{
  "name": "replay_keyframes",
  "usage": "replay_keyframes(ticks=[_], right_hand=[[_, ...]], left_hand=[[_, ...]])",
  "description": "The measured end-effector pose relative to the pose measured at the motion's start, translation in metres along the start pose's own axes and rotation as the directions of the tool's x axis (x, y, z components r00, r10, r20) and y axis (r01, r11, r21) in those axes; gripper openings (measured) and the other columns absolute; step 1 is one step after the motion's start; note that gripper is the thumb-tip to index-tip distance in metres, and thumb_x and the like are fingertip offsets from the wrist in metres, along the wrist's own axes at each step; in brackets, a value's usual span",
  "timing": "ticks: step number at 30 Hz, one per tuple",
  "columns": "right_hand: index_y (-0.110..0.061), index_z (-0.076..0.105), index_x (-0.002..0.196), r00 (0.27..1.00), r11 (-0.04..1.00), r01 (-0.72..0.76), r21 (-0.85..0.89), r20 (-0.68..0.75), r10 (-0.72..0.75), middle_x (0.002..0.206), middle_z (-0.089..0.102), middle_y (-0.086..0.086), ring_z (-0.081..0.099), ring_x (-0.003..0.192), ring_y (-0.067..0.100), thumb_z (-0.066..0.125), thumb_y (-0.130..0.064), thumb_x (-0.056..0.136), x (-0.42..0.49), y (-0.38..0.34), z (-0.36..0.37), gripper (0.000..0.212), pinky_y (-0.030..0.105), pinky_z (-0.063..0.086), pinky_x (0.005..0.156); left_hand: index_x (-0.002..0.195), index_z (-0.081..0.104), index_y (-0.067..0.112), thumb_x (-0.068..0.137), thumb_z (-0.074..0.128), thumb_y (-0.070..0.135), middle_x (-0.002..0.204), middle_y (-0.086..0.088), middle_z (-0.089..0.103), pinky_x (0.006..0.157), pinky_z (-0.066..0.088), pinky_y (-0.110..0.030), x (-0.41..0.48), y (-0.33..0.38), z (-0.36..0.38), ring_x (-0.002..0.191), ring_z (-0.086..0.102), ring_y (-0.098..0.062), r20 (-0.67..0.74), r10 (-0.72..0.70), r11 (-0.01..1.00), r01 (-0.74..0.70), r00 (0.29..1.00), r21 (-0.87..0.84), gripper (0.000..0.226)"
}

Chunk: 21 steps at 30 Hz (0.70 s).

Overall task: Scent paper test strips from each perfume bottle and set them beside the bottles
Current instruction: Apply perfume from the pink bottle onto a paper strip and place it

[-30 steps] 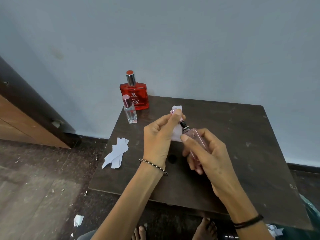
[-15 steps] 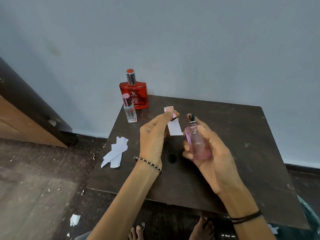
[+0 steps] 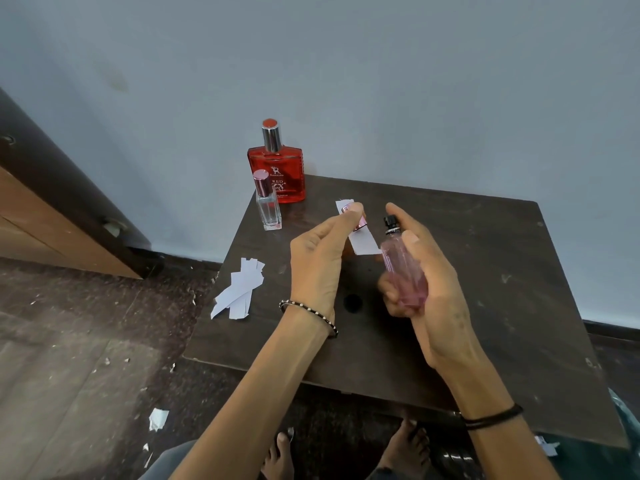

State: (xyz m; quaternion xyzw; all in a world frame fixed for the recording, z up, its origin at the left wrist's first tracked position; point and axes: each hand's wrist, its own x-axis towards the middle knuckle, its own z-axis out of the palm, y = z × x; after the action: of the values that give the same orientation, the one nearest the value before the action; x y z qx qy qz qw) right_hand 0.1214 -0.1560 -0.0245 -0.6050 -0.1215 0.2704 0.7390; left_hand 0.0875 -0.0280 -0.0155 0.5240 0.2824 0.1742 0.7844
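My right hand grips a pink perfume bottle upright above the table, its black spray nozzle uncovered and my forefinger raised just above it. My left hand pinches a white paper strip together with the bottle's pink cap, held just left of the nozzle. A red perfume bottle and a small clear bottle with a pink cap stand at the table's far left corner. A pile of spare white strips lies at the left edge.
The dark wooden table has a round hole near its middle. A blue wall stands right behind it. A wooden cabinet is at the left. Paper scraps litter the floor, and bare feet show under the table's near edge.
My hands have drawn apart; the strip and cap moved left, away from the nozzle. The bottle went from tilted to upright in my right hand, which shifted right.
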Motion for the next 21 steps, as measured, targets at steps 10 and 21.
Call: replay_keyframes(ticks=[10, 21], right_hand=[[-0.053, 0.043, 0.136, 0.974, 0.909, 0.209, -0.361, -0.006, -0.226, 0.078, 0.062, -0.012, 0.057, 0.059, 0.004, 0.059, -0.045, 0.098, -0.006, 0.012, 0.001, 0.042, 0.021, 0.047, 0.054], [-0.023, 0.054, 0.136, 0.894, 0.618, 0.323, -0.717, 0.016, -0.448, 0.096, 0.059, -0.027, 0.058, 0.092, -0.021, 0.067, -0.025, 0.096, -0.005, 0.015, 0.004, 0.042, -0.005, 0.039, 0.075]], left_hand=[[0.087, 0.082, 0.014, 0.084, 0.076, 0.033, 0.099, -0.020, 0.076, 0.100, 0.051, -0.057, -0.001, -0.004, 0.003, 0.105, 0.069, -0.039, -0.040, -0.039, 0.999, 0.038, 0.998, -0.018, 0.021], [0.091, 0.080, 0.007, 0.088, 0.073, 0.028, 0.094, -0.014, 0.080, 0.070, 0.061, -0.025, -0.005, 0.001, 0.007, 0.082, 0.076, -0.019, 0.008, -0.150, 0.976, 0.149, 0.989, -0.156, 0.023]])
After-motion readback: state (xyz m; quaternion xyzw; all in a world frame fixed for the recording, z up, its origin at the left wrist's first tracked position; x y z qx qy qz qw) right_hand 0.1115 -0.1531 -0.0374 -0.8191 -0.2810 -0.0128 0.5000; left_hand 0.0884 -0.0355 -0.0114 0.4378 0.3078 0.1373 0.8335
